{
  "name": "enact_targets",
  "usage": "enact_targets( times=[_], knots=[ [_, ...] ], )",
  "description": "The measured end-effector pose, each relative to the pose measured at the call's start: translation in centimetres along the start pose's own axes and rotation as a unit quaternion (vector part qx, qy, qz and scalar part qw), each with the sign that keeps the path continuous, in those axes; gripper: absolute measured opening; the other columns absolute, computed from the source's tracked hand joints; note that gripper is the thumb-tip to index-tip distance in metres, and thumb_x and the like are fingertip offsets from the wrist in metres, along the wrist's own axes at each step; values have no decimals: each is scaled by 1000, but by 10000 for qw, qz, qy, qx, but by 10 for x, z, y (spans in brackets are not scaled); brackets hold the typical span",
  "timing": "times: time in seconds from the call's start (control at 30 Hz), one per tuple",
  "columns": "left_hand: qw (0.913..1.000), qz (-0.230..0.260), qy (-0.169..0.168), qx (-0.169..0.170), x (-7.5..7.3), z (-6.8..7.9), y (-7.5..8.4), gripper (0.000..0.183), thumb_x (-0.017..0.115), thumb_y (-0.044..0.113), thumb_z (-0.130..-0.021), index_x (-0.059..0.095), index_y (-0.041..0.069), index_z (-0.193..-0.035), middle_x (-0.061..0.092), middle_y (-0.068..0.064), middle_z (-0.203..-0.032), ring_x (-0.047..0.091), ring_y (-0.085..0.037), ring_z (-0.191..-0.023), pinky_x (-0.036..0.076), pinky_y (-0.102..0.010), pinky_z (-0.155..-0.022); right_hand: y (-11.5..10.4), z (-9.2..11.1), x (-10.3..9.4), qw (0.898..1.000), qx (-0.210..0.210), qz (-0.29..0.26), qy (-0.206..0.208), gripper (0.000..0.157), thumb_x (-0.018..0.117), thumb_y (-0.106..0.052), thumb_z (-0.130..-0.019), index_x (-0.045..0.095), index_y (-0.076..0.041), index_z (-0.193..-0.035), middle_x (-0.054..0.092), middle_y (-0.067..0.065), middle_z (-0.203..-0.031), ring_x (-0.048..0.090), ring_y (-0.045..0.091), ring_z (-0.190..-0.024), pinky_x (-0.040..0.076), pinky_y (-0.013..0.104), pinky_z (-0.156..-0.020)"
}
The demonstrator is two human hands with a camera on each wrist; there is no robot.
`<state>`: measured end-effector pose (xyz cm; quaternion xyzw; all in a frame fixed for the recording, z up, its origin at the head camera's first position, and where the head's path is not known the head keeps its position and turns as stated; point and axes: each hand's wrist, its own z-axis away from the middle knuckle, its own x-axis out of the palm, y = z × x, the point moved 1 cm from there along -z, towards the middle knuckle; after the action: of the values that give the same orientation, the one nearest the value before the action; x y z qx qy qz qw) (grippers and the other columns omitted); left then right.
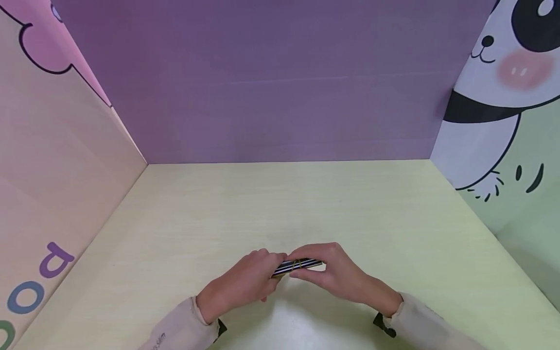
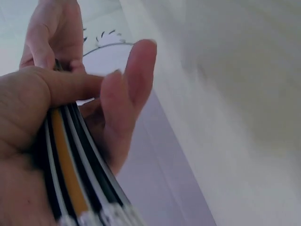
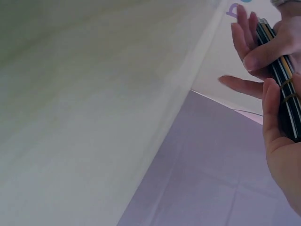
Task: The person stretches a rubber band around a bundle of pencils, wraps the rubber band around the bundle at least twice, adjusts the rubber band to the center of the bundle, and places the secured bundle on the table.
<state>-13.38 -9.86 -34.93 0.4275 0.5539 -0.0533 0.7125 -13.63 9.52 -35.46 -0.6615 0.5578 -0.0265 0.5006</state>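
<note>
A bundle of slim sticks (image 1: 309, 263), striped black, white and orange, is held just above the table. They look like pencils, but the kind is not certain. A thin yellow rubber band (image 3: 286, 84) is wound round the middle. My left hand (image 1: 247, 278) grips one end, thumb across the sticks, as the left wrist view shows. With thumb and fingers, my right hand (image 1: 345, 274) pinches the other part near the band. Crinkled, silvery tips (image 2: 106, 216) show at the end nearest the left wrist. The fingers partly hide the bundle.
The pale table (image 1: 175, 209) is under both hands. Behind it stands a purple panel (image 1: 284, 97). A pink side panel (image 1: 57, 146) with letters is on the left, and a green one with a panda drawing (image 1: 516, 58) on the right.
</note>
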Motion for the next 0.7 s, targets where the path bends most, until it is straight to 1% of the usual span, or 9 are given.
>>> enact_targets(
  times=[0.13, 0.2, 0.27, 0.3, 0.37, 0.43, 0.5, 0.6, 0.7],
  knots=[
    [9989, 443, 129, 81, -11, 3, -7, 6, 60, 18, -85, 56, 20, -89, 54, 8, -55, 50, -2, -39, 42, -19, -42, 2, 2, -11, 9983, 496, -80, 284, 25, 67, -18, -80, 64, -20, -105, 66, -8, -97, 62, 8, -84, 51, 25, -71],
    [9945, 1040, 35, 119, -17, 5, -14, 9, 62, 26, -84, 58, 22, -91, 59, 5, -59, 57, -9, -45, 47, -23, -46, 2, 5, -18, 9948, 888, -202, 464, 25, 68, -21, -79, 65, -22, -104, 66, -8, -95, 62, 9, -81, 51, 24, -67],
    [9835, 1801, -56, 127, -21, 7, -21, 11, 63, 30, -83, 60, 22, -91, 64, -1, -65, 63, -17, -55, 51, -28, -51, 2, 9, -24, 9889, 1266, -370, 678, 25, 69, -22, -78, 66, -23, -102, 67, -6, -93, 60, 10, -76, 48, 23, -56],
    [9746, 2233, -84, 150, -22, 7, -25, 13, 62, 30, -84, 61, 21, -92, 66, -4, -69, 65, -21, -61, 52, -32, -53, 2, 11, -27, 9855, 1432, -474, 775, 24, 70, -21, -77, 66, -23, -102, 67, -5, -92, 57, 10, -72, 45, 23, -50],
    [9485, 3159, -73, 206, -22, 6, -31, 18, 59, 28, -87, 61, 16, -101, 68, -10, -80, 66, -28, -73, 53, -40, -54, 2, 14, -30, 9797, 1690, -563, 919, 24, 70, -23, -77, 67, -24, -101, 67, -4, -92, 52, 10, -64, 37, 22, -42],
    [9145, 4035, 89, 298, -22, 4, -35, 24, 53, 22, -91, 57, 11, -112, 66, -16, -94, 64, -35, -85, 52, -47, -57, 2, 16, -30, 9753, 1818, -682, 1056, 25, 70, -23, -77, 66, -23, -102, 66, -2, -93, 53, 11, -65, 37, 22, -42],
    [8824, 4678, 378, 333, -20, 1, -35, 27, 46, 19, -94, 53, 6, -117, 62, -19, -106, 61, -38, -92, 51, -52, -59, 1, 16, -28, 9712, 1909, -806, 1179, 26, 70, -24, -77, 66, -23, -103, 66, -1, -94, 57, 12, -68, 45, 23, -50],
    [8428, 5304, 902, 158, -17, -2, -34, 30, 43, 22, -96, 51, 1, -116, 57, -21, -113, 58, -39, -97, 50, -55, -61, -3, 15, -24, 9671, 2027, -913, 1238, 27, 69, -24, -78, 65, -20, -104, 66, 0, -95, 64, 17, -80, 52, 29, -66],
    [8147, 5659, 1264, -111, -15, -4, -32, 34, 45, 26, -95, 49, 0, -115, 56, -20, -116, 58, -36, -101, 49, -55, -63, -10, 14, -23, 9656, 2155, -812, 1210, 25, 69, -23, -78, 65, -20, -102, 66, -2, -94, 64, 16, -80, 53, 30, -68]
  ],
)
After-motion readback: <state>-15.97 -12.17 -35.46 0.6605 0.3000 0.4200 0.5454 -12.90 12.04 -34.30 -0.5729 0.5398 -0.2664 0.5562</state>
